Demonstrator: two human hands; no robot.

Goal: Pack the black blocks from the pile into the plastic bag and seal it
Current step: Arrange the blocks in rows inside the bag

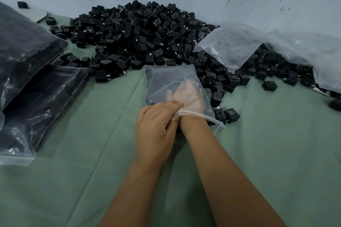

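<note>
Right hand (186, 96) lies flat, fingers straight, inside the plastic bag (166, 79) at centre frame. Left hand (155, 127) pinches its mouth. Spread that mouth wide before scooping blocks (140, 29).

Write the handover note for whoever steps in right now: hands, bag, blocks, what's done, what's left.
Right hand: inside the plastic bag, fingers spread, holding nothing.
Left hand: pinches the bag's mouth at the right wrist.
Bag lies flat on the green cloth, just in front of the pile of black blocks; no blocks seen inside.
Filled bags lie to the left.
Done: bag opened.
Left: fill with blocks, seal.
</note>
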